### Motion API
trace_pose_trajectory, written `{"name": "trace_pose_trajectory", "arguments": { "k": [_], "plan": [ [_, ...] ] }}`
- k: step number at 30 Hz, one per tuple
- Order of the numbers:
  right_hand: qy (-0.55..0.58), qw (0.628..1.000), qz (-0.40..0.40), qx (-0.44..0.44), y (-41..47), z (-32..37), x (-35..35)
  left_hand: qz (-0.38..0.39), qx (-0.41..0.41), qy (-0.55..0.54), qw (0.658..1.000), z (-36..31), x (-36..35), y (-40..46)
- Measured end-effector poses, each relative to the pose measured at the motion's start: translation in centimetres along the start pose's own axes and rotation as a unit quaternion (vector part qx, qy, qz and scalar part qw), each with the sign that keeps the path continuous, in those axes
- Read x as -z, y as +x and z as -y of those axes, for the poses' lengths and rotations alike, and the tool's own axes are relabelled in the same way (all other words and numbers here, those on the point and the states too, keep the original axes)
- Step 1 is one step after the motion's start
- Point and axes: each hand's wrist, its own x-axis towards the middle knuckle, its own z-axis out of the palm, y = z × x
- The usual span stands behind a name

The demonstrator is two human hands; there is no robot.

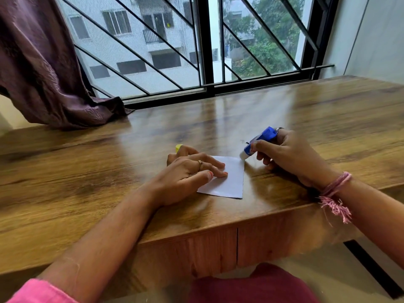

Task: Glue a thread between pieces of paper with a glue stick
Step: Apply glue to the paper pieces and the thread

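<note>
Your left hand (192, 169) presses the paper (229, 178) flat while your right hand (288, 154) grips the glue stick (258, 143) at its corner; thread and second piece remain.

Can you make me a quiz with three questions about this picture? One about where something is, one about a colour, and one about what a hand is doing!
1. Where is the white tip of the glue stick?
A. At the far right corner of the paper
B. On the curtain
C. Under the table

2. What colour is the glue stick's body?
A. Red
B. Blue
C. Black

3. What is the left hand doing?
A. Waving in the air
B. Gripping the glue stick
C. Pressing the paper flat on the table

Answers: 1 A, the tip meets that corner. 2 B, the tube in the right hand is blue. 3 C, its fingers lie on the sheet.
</note>
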Motion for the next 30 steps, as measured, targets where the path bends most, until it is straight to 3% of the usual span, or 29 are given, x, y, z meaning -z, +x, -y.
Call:
{"name": "trace_pose_trajectory", "arguments": {
  "k": [30],
  "plan": [
    [-0.035, 0.999, 0.02, 0.014, -0.25, 0.39, 0.04, 0.004, 0.013, 0.002, 1.0, 0.16, -0.03, 0.11]
  ]
}}
